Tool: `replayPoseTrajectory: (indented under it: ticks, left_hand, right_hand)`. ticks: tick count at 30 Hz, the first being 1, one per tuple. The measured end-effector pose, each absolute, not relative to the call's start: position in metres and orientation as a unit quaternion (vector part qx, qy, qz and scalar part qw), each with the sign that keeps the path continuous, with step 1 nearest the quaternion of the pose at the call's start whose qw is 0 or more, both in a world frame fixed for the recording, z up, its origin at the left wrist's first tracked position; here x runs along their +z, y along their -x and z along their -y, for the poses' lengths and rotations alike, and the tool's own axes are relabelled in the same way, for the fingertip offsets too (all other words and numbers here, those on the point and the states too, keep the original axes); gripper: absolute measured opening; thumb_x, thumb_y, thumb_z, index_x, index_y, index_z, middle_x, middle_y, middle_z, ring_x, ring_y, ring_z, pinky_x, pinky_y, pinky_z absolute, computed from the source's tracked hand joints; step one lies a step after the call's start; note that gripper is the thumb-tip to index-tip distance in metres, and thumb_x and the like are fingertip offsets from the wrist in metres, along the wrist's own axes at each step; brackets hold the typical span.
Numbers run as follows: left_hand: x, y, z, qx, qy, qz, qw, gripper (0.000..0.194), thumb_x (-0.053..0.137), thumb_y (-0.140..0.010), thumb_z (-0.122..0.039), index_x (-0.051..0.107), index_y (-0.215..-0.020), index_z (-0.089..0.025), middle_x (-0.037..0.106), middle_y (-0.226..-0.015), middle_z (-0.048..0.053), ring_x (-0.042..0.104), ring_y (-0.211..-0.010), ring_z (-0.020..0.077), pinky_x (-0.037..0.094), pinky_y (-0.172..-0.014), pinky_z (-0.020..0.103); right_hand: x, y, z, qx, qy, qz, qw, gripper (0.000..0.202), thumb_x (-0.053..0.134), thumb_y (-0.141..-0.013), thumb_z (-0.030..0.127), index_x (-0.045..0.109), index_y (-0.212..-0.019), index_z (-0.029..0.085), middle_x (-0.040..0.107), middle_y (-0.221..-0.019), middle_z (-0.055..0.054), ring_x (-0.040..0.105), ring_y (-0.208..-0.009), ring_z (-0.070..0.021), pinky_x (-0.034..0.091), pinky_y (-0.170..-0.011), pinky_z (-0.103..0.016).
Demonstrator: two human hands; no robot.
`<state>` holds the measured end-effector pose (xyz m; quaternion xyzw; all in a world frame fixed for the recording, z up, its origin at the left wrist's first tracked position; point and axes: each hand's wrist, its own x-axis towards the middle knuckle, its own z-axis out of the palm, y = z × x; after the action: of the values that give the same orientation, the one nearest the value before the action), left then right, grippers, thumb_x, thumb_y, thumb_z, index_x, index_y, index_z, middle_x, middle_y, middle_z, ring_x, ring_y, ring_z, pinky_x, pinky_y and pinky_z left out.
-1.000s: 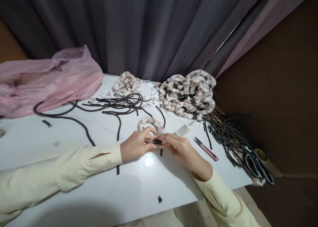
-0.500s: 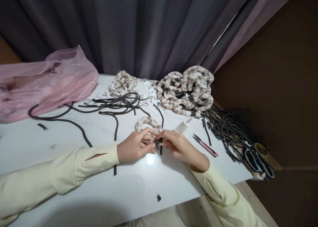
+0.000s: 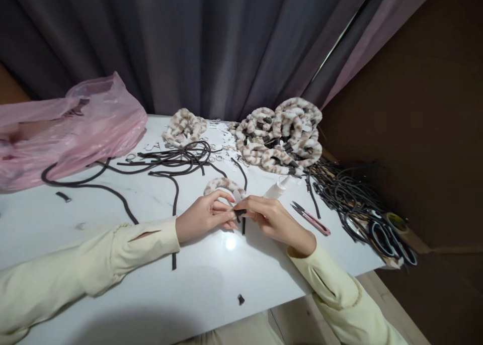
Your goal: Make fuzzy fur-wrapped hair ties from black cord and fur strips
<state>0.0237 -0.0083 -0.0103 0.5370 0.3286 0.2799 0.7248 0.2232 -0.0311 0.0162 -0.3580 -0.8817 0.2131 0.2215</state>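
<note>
My left hand (image 3: 206, 217) and my right hand (image 3: 269, 218) meet near the middle of the white table (image 3: 211, 294). Between their fingertips is a short black cord piece (image 3: 240, 212), pinched from both sides. A fluffy white and brown ring (image 3: 222, 184) lies just beyond my fingers, its near part hidden by them. A small white tag (image 3: 237, 196) shows beside it. One black cord end (image 3: 244, 227) sticks out below my right fingers.
Fluffy rings (image 3: 287, 134) are piled at the back right, near pink-handled snips (image 3: 311, 218) and a white bottle (image 3: 276, 188). Black cords (image 3: 181, 156) lie behind my left hand. A pink bag (image 3: 101, 123) sits left; more cords and scissors (image 3: 381, 239) lie right.
My fingers have shifted slightly around the black piece, and my right fingers now cover more of it. The camera view has moved a little.
</note>
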Motion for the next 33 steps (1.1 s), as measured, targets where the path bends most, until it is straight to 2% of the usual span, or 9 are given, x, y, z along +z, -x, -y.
replayPoseTrajectory:
  ticks: [4,8,16,22,27,30,33]
  left_hand:
    - [-0.0118,-0.0247,0.0051,0.265,-0.522,-0.354,0.729,0.037,0.073,-0.065,-0.036,0.057,-0.087,-0.011,0.068,-0.067,0.004,0.068,-0.064,0.0165,0.054,-0.068,0.029]
    - [-0.0103,-0.0237,0.0034,0.252,-0.548,-0.36,0.711,0.03,0.07,-0.068,-0.036,0.063,-0.078,-0.009,0.069,-0.066,0.006,0.068,-0.066,0.0161,0.054,-0.071,0.029]
    - [-0.0088,-0.0227,0.0051,0.227,-0.61,-0.351,0.673,0.026,0.06,-0.077,-0.036,0.063,-0.076,-0.01,0.067,-0.06,0.005,0.064,-0.058,0.0139,0.052,-0.062,0.026]
    - [-0.0081,-0.0222,0.005,0.218,-0.645,-0.348,0.645,0.03,0.054,-0.08,-0.038,0.058,-0.066,-0.012,0.051,-0.045,-0.003,0.049,-0.042,0.0077,0.043,-0.05,0.021]
    - [-0.0074,-0.0218,0.0053,0.216,-0.652,-0.355,0.634,0.031,0.053,-0.081,-0.039,0.057,-0.065,-0.012,0.039,-0.041,-0.007,0.037,-0.037,0.0054,0.033,-0.042,0.019]
    - [-0.0079,-0.0209,0.0048,0.215,-0.651,-0.348,0.639,0.032,0.053,-0.081,-0.039,0.06,-0.067,-0.012,0.042,-0.04,-0.006,0.04,-0.038,0.0062,0.037,-0.046,0.02]
    - [-0.0083,-0.0201,0.0035,0.21,-0.64,-0.331,0.661,0.032,0.054,-0.081,-0.039,0.065,-0.072,-0.01,0.055,-0.047,-0.001,0.051,-0.044,0.0088,0.043,-0.052,0.022]
  right_hand:
    - [0.0175,-0.2236,0.0314,0.211,0.356,0.878,0.242,0.032,0.038,-0.082,0.002,0.056,-0.104,0.017,0.061,-0.091,-0.007,0.057,-0.08,-0.0148,0.044,-0.068,-0.024]
    - [0.0182,-0.2227,0.032,0.202,0.357,0.883,0.23,0.038,0.037,-0.078,-0.002,0.054,-0.106,0.017,0.06,-0.093,-0.007,0.056,-0.081,-0.0146,0.043,-0.069,-0.023]
    - [0.0159,-0.2225,0.0317,0.163,0.373,0.89,0.206,0.039,0.037,-0.08,0.0,0.053,-0.11,0.018,0.058,-0.089,-0.007,0.056,-0.076,-0.0153,0.043,-0.064,-0.024]
    - [0.0139,-0.2219,0.0307,0.158,0.37,0.895,0.192,0.039,0.037,-0.079,-0.001,0.054,-0.108,0.018,0.06,-0.091,-0.008,0.057,-0.078,-0.0163,0.043,-0.065,-0.024]
    - [0.0115,-0.2223,0.0303,0.168,0.387,0.878,0.226,0.033,0.039,-0.084,0.005,0.049,-0.113,0.017,0.064,-0.096,-0.009,0.06,-0.078,-0.0152,0.045,-0.067,-0.024]
    - [0.0125,-0.2222,0.0301,0.181,0.381,0.876,0.232,0.032,0.039,-0.082,0.002,0.052,-0.107,0.017,0.064,-0.095,-0.008,0.06,-0.08,-0.0153,0.045,-0.069,-0.024]
    - [0.0144,-0.2219,0.03,0.192,0.369,0.88,0.228,0.034,0.037,-0.079,0.0,0.054,-0.103,0.016,0.063,-0.09,-0.007,0.058,-0.078,-0.0144,0.045,-0.068,-0.023]
